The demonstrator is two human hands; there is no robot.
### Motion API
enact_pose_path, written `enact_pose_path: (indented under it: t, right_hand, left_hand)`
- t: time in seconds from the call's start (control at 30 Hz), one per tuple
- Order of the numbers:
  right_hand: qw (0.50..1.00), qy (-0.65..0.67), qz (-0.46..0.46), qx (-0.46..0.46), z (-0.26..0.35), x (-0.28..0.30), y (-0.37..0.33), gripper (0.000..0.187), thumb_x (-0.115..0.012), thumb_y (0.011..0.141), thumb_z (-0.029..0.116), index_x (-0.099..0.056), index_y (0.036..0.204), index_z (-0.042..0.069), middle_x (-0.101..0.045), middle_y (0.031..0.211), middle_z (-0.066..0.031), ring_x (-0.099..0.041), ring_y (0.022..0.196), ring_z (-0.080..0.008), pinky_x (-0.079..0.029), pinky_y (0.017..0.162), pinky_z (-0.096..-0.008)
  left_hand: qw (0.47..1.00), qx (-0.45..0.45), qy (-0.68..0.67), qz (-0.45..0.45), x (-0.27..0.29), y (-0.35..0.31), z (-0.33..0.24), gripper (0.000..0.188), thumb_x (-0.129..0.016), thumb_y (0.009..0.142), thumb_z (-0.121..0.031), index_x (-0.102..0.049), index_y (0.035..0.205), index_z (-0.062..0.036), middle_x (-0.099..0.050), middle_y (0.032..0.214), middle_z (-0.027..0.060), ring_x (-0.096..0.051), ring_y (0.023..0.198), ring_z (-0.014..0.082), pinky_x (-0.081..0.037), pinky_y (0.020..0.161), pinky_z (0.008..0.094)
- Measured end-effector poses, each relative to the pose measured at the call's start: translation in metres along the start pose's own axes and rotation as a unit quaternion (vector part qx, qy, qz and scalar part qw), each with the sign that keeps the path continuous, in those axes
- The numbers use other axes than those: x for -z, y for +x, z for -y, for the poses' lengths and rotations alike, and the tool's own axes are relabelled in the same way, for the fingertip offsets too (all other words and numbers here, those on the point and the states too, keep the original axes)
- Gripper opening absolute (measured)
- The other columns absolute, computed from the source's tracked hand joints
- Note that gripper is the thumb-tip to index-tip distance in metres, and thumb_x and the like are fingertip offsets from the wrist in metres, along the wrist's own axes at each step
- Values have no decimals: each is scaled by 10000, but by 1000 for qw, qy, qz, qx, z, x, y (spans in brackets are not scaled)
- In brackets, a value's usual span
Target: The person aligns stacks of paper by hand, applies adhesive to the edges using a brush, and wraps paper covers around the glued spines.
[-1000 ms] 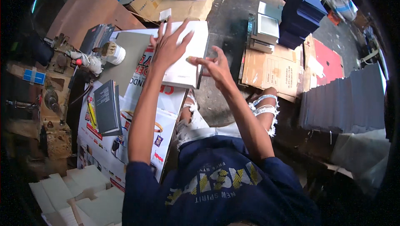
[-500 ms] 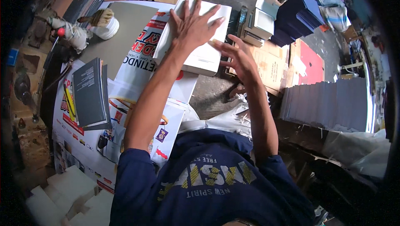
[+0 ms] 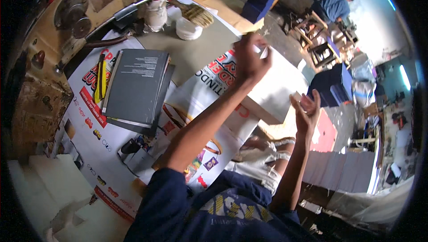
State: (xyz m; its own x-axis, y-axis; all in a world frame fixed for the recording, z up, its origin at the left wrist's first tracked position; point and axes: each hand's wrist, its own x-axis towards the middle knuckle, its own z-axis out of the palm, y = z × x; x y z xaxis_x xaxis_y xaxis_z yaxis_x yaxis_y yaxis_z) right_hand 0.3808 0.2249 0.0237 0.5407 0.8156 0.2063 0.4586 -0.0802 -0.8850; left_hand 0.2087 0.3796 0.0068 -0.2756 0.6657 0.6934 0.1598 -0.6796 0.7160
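A thick white block of pages (image 3: 277,86) lies on the printed banner (image 3: 102,144) that covers the work table. My left hand (image 3: 249,59) reaches over the block's far corner, its fingers closed on a small white sheet (image 3: 263,53). At the block's right edge my right hand (image 3: 307,110) is held up with its fingers spread and nothing in it. Whether it touches the block I cannot tell. My knees in light trousers (image 3: 263,161) show below the block.
Dark grey books (image 3: 136,86) are stacked left of my arm, beside a yellow cutter (image 3: 101,79). A white bowl (image 3: 187,28), a brush (image 3: 198,15) and a bottle (image 3: 156,8) stand at the back. Blue book stacks (image 3: 332,86) and another person (image 3: 334,3) are to the right.
My left hand has gone from lying flat on the white block to pinching a sheet at its far corner. My right hand has drawn back to the block's right edge. The view swung left.
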Motion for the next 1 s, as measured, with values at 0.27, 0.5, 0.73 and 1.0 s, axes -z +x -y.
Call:
enact_pose_path:
  t: [0.27, 0.5, 0.73, 1.0]
  right_hand:
    - [906, -51, 176, 381, 187, -163, 70, 285, -750, 861, 257, -735, 1078, 74, -731, 993, -183, -720, 944, -279, -535, 854, -385]
    - [817, -331, 222, 417, 208, -362, 133, 646, -731, 738, 579, -728, 1074, 27, -724, 924, -226, -715, 887, -361, -552, 818, -431]
    - [727, -347, 408, 431, 244, -371, 176, 498, -696, 854, 444, -645, 1171, 63, -659, 1044, -187, -634, 987, -323, -493, 837, -493]
    - [668, -258, 273, 643, 239, -351, 158, 379, -630, 946, 390, -651, 1120, 54, -699, 839, -176, -699, 780, -312, -538, 709, -431]
  left_hand:
    - [961, 66, 252, -98, 146, 25, 97, 868, -851, 649, -188, -344, 1306, 69, -442, 1252, 266, -446, 1194, 397, -358, 1059, 480]
    - [971, 153, 182, 3, 139, 50, 115, 1144, -924, 602, -236, -228, 1454, 74, -422, 1406, 325, -462, 1303, 429, -367, 1115, 455]
    - [966, 113, 230, -25, 149, 44, 149, 1080, -896, 647, -202, -235, 1452, 84, -433, 1394, 330, -473, 1291, 429, -374, 1100, 462]
    - [967, 60, 244, -36, 149, 45, 158, 1052, -895, 640, -193, -272, 1447, 67, -503, 1326, 303, -549, 1208, 397, -433, 1043, 457]
